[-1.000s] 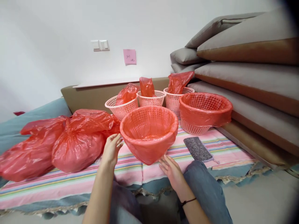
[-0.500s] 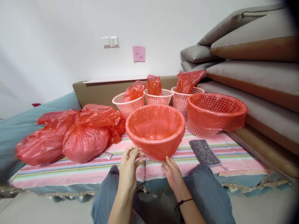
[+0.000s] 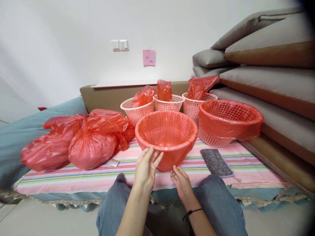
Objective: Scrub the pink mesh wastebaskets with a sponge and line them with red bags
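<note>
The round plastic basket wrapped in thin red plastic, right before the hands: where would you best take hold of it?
Probably by the broad rim, left hand and right hand at opposite sides, coming from the near side. The basket opens upward and narrows below, so the rim should resist slipping; pale pink openwork plastic baskets stand behind it.

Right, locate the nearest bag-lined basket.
In the head view, the nearest bag-lined basket is just right of centre, in front of the middle pink basket.
</note>
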